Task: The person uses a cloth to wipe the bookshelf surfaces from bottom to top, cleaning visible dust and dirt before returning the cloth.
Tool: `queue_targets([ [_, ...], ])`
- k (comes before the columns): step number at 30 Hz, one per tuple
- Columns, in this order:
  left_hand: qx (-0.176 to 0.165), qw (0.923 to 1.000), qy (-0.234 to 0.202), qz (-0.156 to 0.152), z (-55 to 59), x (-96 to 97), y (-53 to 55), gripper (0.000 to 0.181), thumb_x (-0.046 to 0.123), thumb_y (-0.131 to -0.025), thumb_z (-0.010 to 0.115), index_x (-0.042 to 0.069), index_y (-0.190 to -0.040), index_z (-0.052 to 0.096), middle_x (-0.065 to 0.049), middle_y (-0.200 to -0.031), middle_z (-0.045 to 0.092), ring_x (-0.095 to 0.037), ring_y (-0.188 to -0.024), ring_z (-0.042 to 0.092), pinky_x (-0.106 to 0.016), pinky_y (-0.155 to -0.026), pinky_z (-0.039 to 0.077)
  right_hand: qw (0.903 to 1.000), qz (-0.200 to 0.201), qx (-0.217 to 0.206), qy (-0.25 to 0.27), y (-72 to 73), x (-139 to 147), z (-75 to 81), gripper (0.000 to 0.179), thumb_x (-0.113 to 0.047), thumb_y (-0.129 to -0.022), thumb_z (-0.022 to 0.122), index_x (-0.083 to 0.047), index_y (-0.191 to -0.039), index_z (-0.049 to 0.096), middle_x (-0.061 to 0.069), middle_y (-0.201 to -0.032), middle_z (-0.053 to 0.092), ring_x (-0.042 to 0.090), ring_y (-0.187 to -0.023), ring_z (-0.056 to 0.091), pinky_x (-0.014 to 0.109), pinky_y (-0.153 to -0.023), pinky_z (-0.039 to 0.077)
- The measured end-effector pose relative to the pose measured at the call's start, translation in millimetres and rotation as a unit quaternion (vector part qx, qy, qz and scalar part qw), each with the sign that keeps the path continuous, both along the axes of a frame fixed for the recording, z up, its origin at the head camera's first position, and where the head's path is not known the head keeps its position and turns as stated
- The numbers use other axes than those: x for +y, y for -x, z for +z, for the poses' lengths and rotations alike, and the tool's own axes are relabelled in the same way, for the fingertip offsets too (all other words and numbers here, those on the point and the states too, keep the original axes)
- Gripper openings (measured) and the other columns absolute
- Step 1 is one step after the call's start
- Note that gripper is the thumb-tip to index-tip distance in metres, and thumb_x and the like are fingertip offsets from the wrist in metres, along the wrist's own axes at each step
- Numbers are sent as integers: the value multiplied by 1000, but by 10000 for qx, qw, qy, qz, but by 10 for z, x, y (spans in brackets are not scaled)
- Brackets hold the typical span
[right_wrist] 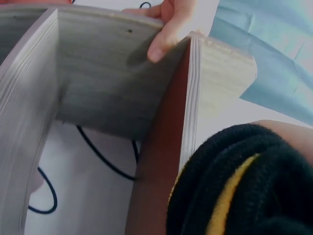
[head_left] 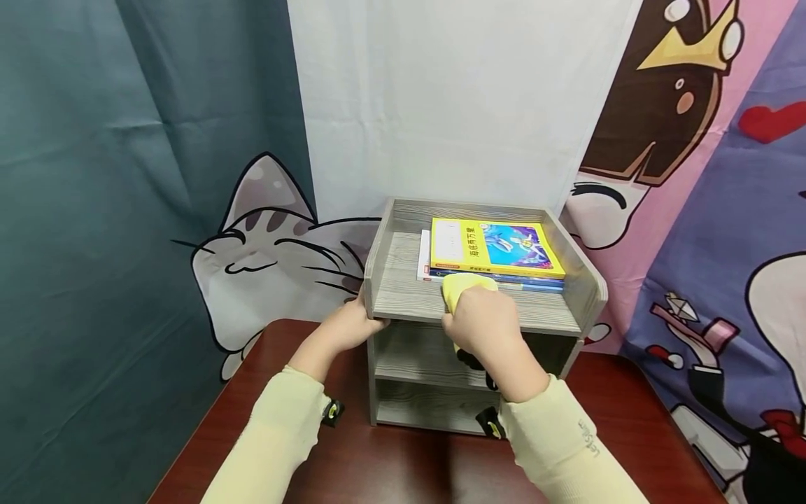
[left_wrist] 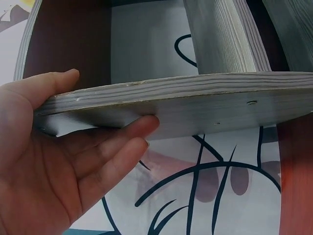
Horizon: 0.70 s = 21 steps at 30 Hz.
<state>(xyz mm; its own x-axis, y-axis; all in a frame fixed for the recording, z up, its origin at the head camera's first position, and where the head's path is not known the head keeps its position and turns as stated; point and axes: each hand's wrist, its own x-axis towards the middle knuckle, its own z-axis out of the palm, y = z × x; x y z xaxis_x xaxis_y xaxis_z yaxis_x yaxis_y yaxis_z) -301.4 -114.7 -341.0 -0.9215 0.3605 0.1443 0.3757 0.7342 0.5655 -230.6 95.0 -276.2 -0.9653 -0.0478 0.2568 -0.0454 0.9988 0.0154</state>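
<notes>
A small grey wood-grain shelf unit [head_left: 409, 304] stands in front of me. My left hand [head_left: 346, 325] holds its left side panel near the front edge. In the left wrist view, the thumb [left_wrist: 61, 81] lies on one side of the panel [left_wrist: 195, 98] and the fingers on the other. My right hand [head_left: 488, 318] grips a bunched yellow and black cloth [head_left: 462, 283] at the front of the top board. The cloth's dark folds with a yellow stripe [right_wrist: 230, 191] fill the lower right of the right wrist view.
Behind the cloth, a yellow-covered book [head_left: 504, 248] lies on a few others on the top board, toward the right. Raised sides and a back rim [head_left: 469, 206] border that board. The unit stands on a red-brown table [head_left: 378, 469], with printed curtains [head_left: 466, 105] behind.
</notes>
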Motion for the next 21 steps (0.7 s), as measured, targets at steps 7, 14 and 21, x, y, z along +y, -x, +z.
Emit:
queue_targets([
  [7, 19, 10000, 11, 28, 16, 17, -12, 63, 36, -86, 59, 11, -136, 32, -18, -120, 58, -33, -103, 57, -48, -84, 43, 9999, 134, -62, 7, 34, -233, 13, 33, -34, -77, 60, -12, -56, 50, 6, -61, 48, 27, -56, 51, 37, -45, 41],
  [14, 71, 10000, 55, -6, 11, 24, -3, 64, 33, -85, 59, 10, -138, 32, -16, -114, 61, -29, -91, 60, -46, -77, 45, 9995, 299, -58, 1, 69, -449, 22, 31, -34, -78, 61, -11, -60, 51, 8, -64, 51, 27, -58, 54, 37, -47, 42],
  [21, 63, 9998, 169, 42, -4, 16, 9, 65, 35, -86, 57, 9, -139, 32, -13, -103, 64, -24, -80, 57, -43, -73, 45, 9988, 485, 19, -62, 128, -685, 2, 32, -35, -79, 61, -11, -59, 54, 10, -68, 56, 28, -61, 57, 38, -46, 44],
])
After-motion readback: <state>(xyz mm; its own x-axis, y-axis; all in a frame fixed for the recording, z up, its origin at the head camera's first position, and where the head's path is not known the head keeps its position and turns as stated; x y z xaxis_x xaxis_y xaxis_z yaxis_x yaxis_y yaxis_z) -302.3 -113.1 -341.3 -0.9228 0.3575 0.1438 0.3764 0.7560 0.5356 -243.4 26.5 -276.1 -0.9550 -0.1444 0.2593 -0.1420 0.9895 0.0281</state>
